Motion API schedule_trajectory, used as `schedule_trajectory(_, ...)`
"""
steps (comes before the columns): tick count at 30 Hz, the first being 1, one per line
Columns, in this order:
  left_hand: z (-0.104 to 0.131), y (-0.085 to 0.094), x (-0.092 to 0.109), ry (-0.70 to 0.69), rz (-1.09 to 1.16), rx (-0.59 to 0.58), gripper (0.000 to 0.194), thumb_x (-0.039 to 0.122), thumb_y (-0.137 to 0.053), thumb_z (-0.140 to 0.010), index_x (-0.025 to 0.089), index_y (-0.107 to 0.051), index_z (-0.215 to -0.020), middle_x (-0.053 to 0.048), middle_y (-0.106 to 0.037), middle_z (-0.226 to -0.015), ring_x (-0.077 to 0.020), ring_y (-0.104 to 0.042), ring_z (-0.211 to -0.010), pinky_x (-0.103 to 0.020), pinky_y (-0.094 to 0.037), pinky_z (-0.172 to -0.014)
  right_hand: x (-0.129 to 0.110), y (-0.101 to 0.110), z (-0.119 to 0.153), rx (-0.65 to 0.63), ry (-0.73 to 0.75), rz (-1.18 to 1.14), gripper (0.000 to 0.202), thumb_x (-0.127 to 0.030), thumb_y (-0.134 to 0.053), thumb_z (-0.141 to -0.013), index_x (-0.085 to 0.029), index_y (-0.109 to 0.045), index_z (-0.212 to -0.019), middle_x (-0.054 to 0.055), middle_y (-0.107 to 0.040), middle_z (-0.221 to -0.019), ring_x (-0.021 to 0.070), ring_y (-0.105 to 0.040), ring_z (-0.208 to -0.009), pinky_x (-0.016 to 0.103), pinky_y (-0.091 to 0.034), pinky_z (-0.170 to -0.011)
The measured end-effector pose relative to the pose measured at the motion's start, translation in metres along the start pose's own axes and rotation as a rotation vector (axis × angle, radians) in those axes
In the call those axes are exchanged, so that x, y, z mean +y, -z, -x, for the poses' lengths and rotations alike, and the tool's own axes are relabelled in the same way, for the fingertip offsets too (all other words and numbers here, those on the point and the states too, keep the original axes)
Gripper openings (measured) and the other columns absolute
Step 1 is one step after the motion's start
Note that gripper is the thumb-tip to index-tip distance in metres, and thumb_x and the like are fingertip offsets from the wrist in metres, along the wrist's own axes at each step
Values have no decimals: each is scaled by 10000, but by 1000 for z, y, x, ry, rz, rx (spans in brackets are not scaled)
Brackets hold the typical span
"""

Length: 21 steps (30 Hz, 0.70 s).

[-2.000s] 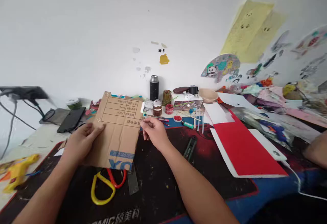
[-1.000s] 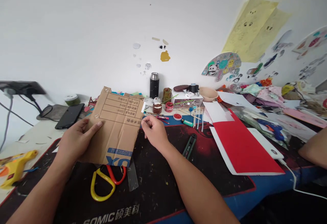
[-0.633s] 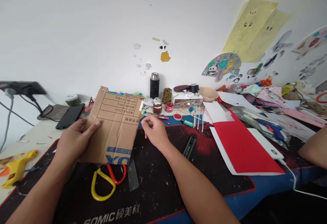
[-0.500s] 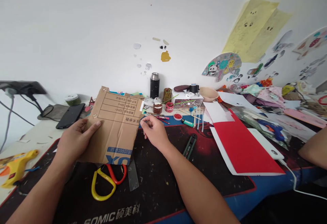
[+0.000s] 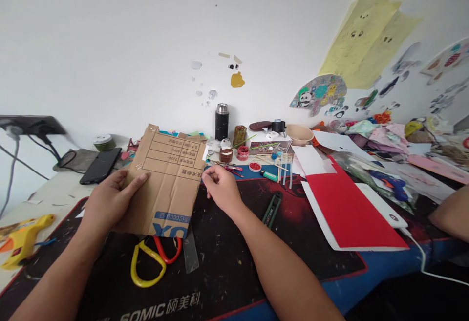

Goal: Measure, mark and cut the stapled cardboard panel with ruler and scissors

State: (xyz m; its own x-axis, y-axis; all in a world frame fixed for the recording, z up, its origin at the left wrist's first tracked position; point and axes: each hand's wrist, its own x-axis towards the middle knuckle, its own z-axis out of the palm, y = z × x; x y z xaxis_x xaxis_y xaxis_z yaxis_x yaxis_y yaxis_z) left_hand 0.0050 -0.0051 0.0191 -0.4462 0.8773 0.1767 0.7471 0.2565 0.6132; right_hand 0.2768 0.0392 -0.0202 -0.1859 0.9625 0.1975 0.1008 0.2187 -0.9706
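My left hand [image 5: 110,201] grips a piece of brown cardboard [image 5: 164,179] by its left side, thumb on the front face. The cardboard is tilted up and bears upside-down printed characters, table lines and a blue print; staples show on its left part. At its right edge is my right hand [image 5: 222,186], closed with curled fingers and thumb at the edge; what lies in the fingers is hidden. Below the cardboard, scissors with one yellow and one red handle [image 5: 148,265] lie on the black mat [image 5: 220,282], their blades covered. A clear ruler-like strip [image 5: 190,252] lies beside them.
A green box cutter [image 5: 271,209] lies right of my right forearm. Red paper [image 5: 361,208] over white sheets lies further right. A yellow glue gun [image 5: 27,240] and a phone [image 5: 100,165] are left. Paint jars [image 5: 243,153] and a black thermos [image 5: 222,123] stand behind. Another person's arm [image 5: 450,213] shows far right.
The cardboard has shifted slightly to the right, its right edge now closer against my right hand. Both hands otherwise keep nearly the same places.
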Motion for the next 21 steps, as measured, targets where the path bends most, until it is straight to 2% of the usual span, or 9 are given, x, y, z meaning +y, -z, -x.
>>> schedule_trajectory(9, 0, 1, 2, 15, -16, -3, 531, 685, -574, -865, 231, -748, -1078, -147, -854, -1107, -385, -774, -1042, -390, -526, -783, -4, 1, 2, 26, -4, 83, 132, -237, -656, -961, -253, -618, -836, -96, -557, -580, 145, -617, -478, 250, -421, -529)
schedule_trajectory(21, -1, -1, -4, -11, 4, 10, 517, 681, -602, -875, 238, -766, -1084, -135, -866, -1128, -386, -775, -1063, -396, -538, -804, 4, -2, -1, -18, -13, -28, 104, -297, -653, -1002, -252, -628, -912, -97, -582, -579, 135, -601, -452, 230, -437, -493)
